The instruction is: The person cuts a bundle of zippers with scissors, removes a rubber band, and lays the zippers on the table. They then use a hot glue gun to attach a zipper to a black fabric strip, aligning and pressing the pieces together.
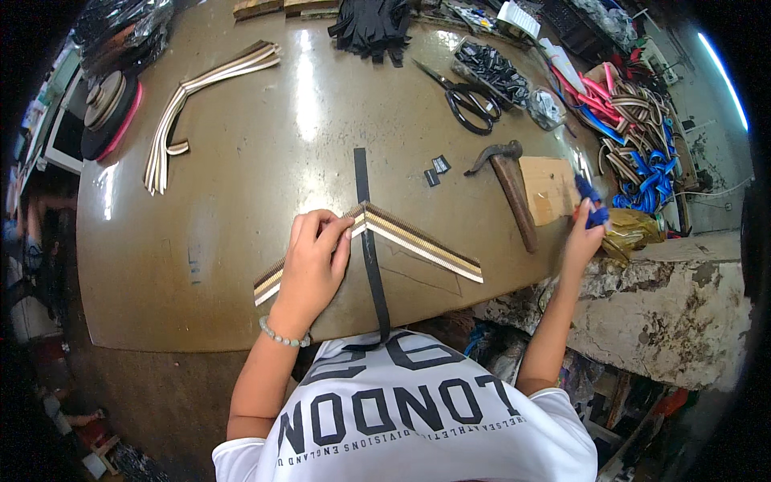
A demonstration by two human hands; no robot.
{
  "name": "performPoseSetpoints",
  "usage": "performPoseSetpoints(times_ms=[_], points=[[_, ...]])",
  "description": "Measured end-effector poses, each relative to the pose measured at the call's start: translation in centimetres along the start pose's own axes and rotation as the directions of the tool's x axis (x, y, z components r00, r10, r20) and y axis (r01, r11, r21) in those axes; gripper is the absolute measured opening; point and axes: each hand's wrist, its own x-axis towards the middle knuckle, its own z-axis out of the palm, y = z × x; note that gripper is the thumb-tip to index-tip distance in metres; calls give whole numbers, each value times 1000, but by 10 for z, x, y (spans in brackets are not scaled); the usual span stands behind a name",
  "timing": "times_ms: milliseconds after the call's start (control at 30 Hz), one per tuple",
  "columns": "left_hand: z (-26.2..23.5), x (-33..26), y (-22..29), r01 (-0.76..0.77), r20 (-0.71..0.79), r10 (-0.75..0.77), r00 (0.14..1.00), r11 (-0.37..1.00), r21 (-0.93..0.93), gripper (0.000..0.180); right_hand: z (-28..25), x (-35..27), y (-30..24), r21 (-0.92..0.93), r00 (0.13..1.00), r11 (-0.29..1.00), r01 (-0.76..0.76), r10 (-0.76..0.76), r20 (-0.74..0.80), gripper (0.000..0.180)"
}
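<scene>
A striped webbing strap (426,245) in brown, yellow and white lies bent into a peak on the table before me. My left hand (315,249) rests on its left arm, thumb and fingers pinched together on the webbing beside the peak. Under the peak runs a narrow black strap (372,273), which reaches down over the table's front edge. Far to the right, my right hand (586,237) is closed around a blue glue gun (590,205), beside a stained cardboard piece (548,189). Its nozzle is hard to make out.
A hammer (514,197) lies left of the cardboard, with two small black labels (440,165) nearby. Black-handled scissors (470,104) and a tray of black clips (490,71) sit behind. Striped strips (173,112) lie at left, bundled colourful straps (642,136) at right.
</scene>
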Motion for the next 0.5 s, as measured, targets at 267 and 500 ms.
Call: performPoseSetpoints(times_ms=[267,500], points=[[0,1,3,17,3,-17,1000,1000,-9,16,-15,-43,-90,-300,943,953,46,57,328,31],[-6,0,4,-20,-39,18,999,999,-47,17,111,-81,-115,231,617,835,500,-530,581,18]])
